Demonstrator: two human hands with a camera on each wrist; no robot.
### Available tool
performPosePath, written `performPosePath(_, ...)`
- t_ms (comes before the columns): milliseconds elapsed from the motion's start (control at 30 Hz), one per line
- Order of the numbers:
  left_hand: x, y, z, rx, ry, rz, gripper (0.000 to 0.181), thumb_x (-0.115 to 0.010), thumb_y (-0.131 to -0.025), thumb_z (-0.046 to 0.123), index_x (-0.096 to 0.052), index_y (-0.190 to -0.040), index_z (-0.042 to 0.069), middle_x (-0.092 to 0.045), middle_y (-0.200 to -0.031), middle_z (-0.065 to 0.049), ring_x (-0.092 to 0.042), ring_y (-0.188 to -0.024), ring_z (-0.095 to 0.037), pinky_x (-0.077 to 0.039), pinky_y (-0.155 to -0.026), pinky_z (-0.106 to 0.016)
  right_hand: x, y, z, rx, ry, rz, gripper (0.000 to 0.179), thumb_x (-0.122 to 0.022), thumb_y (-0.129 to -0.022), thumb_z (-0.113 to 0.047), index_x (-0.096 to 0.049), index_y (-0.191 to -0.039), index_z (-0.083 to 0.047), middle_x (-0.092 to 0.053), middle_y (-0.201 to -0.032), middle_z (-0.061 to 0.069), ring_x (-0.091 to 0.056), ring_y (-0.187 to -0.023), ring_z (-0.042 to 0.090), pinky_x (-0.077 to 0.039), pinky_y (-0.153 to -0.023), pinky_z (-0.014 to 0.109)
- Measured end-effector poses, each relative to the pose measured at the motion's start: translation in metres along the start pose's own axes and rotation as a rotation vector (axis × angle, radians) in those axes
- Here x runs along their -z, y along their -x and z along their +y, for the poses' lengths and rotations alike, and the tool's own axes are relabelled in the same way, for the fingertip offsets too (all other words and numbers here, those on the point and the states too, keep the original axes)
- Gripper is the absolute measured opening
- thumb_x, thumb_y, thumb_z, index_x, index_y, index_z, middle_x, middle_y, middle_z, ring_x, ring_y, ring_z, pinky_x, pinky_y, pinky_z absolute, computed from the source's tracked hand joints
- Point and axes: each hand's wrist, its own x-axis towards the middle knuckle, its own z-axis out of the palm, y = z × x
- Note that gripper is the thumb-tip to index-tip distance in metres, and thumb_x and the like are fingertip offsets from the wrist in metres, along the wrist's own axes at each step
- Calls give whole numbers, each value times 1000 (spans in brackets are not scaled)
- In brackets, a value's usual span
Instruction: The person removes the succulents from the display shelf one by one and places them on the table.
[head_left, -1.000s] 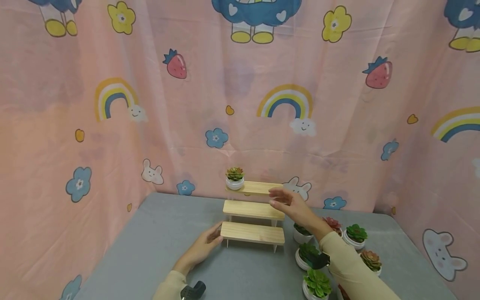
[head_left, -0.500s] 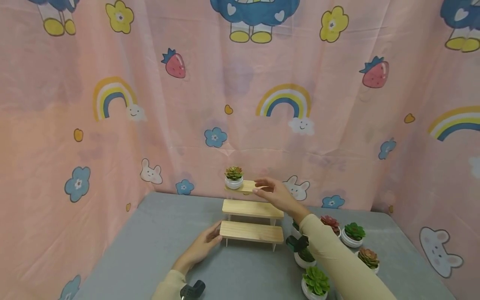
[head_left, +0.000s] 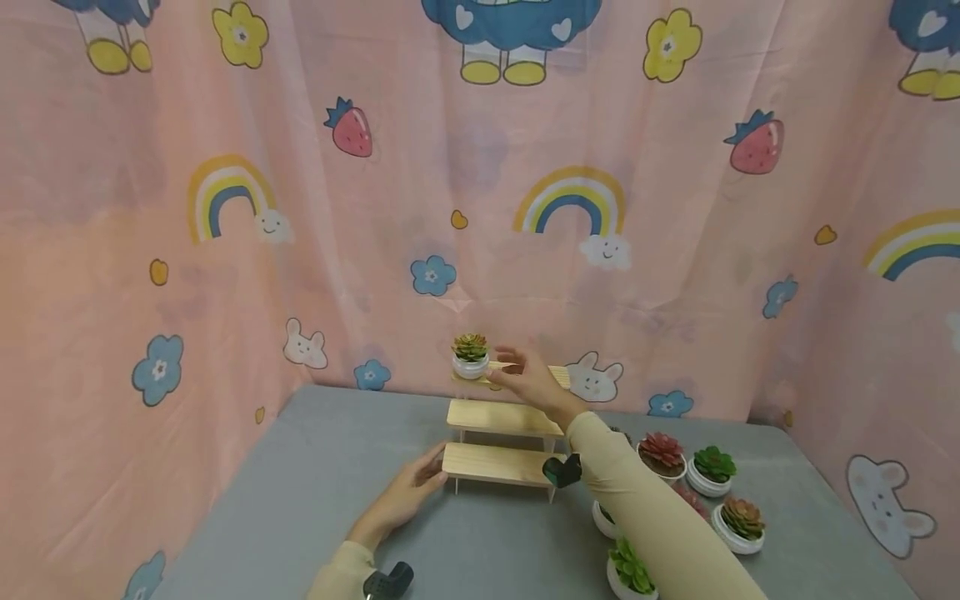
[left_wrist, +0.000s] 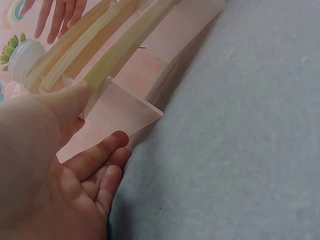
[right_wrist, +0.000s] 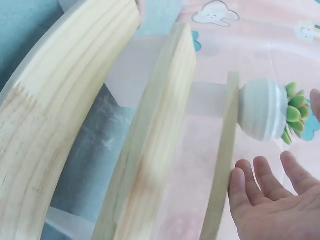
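Observation:
A three-tier wooden display stand [head_left: 504, 463] with translucent supports stands on the grey table. My left hand [head_left: 402, 493] holds its lowest tier at the left end, thumb on the board's end [left_wrist: 95, 70] and fingers beside the translucent side support [left_wrist: 125, 107]. A potted succulent [head_left: 470, 357] in a white pot sits at the left end of the top tier. Just right of the pot, my right hand [head_left: 531, 383] reaches over the top tier [right_wrist: 225, 150]. Its fingers [right_wrist: 270, 182] are extended and apart from the pot, holding nothing.
Several potted succulents stand to the right, among them a red one [head_left: 662, 454], a dark green one [head_left: 712, 468], an orange-brown one [head_left: 740, 523] and a bright green one [head_left: 630, 571]. My right sleeve hides part of the group. A pink patterned curtain [head_left: 480, 292] hangs behind the table [head_left: 322, 442].
My right hand has moved left along the top tier toward the potted succulent. My left hand stays at the lowest tier's left end.

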Motion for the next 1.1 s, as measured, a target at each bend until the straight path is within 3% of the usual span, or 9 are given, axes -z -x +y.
performPosePath(167,0,-1,2,-3,-6,9,64,-54,-105,37,-32,-159,11,-52,-148,-27,-46,-141,-47,-33,-116,-66,-9,-11,-2,-23,5,34,69,-66,-97,-21,-34,-156,-4,-40,-156,28,-47,-136,44,-47,-109,56)
performPosePath(367,0,0,7,2,1,14,63,-54,-105,34,-31,-159,11,-52,-148,-27,-46,-140,-47,-34,-116,-66,-22,-21,-7,-23,-61,48,82,-69,-95,-17,-22,-160,-4,-36,-159,26,-44,-140,43,-50,-107,53)
performPosePath(500,-1,0,7,16,8,10,61,-54,-106,32,-32,-159,13,-51,-149,-27,-46,-140,-46,-36,-115,-64,-31,-27,-8,-25,-47,84,83,-70,-94,-16,-21,-160,-4,-47,-149,27,-53,-128,37,-48,-106,48)
performPosePath(633,-1,2,8,18,17,14,61,-54,-106,31,-32,-159,12,-51,-149,-27,-46,-140,-46,-36,-115,-64,-38,-31,-8,-24,11,124,77,-72,-94,-17,-28,-157,-3,-55,-135,25,-56,-116,32,-50,-100,43)
performPosePath(867,-1,3,10,6,4,8,61,-53,-106,30,-32,-159,8,-51,-148,-28,-47,-139,-47,-36,-115,-65,-40,-30,-4,51,34,119,51,-73,-93,-13,-54,-139,1,-63,-133,21,-62,-122,33,-51,-106,43)
performPosePath(967,-2,3,10,6,2,6,62,-53,-106,32,-32,-159,8,-52,-147,-29,-47,-139,-47,-37,-115,-65,-38,-27,-2,69,48,108,46,-74,-93,-15,-59,-134,0,-67,-125,19,-63,-108,28,-55,-92,34)
performPosePath(1100,-1,3,9,9,-5,14,63,-53,-106,33,-32,-159,8,-53,-146,-28,-47,-139,-47,-37,-114,-65,-35,-22,-1,89,58,109,44,-75,-92,-16,-62,-132,-1,-68,-119,19,-60,-94,25,-51,-77,26)
